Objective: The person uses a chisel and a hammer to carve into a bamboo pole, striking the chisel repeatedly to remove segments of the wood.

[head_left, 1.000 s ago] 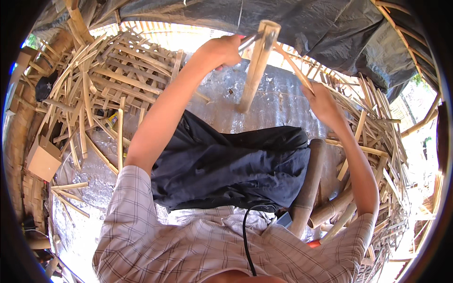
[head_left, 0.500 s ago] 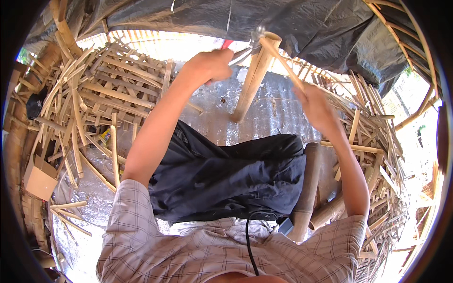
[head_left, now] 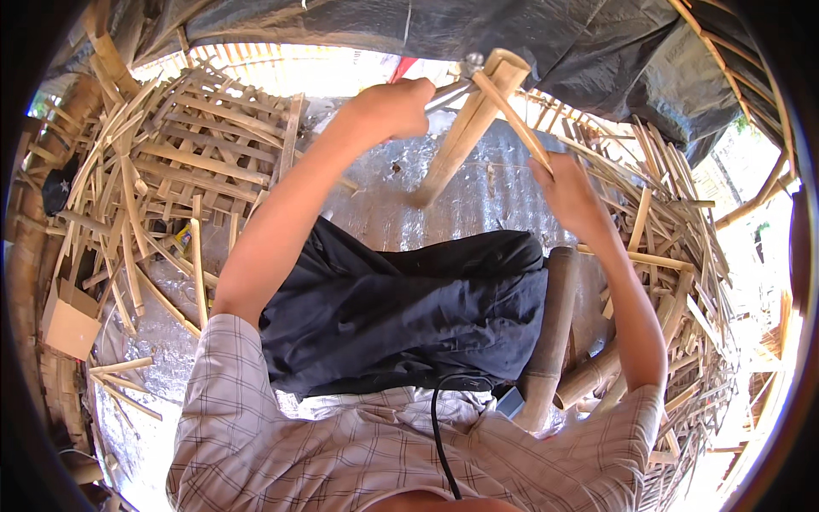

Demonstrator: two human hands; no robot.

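Note:
An upright bamboo piece (head_left: 465, 136) stands tilted on the silvery mat ahead of my knees. My left hand (head_left: 391, 109) is closed around the handle of a metal blade (head_left: 452, 90) whose tip rests at the bamboo's top end. My right hand (head_left: 570, 196) grips a thin bamboo strip (head_left: 512, 119) that peels down and to the right from that top end. My dark-trousered lap (head_left: 409, 307) fills the middle.
Heaps of split bamboo strips (head_left: 162, 188) lie to the left and more strips (head_left: 674, 230) to the right. Thick bamboo poles (head_left: 550, 341) rest by my right thigh. A cardboard piece (head_left: 72, 320) sits at far left. A dark tarp (head_left: 529, 43) hangs above.
Both hands and the bamboo have shifted slightly; the strip in my right hand has pulled further away from the upright piece as the blade sits at its top.

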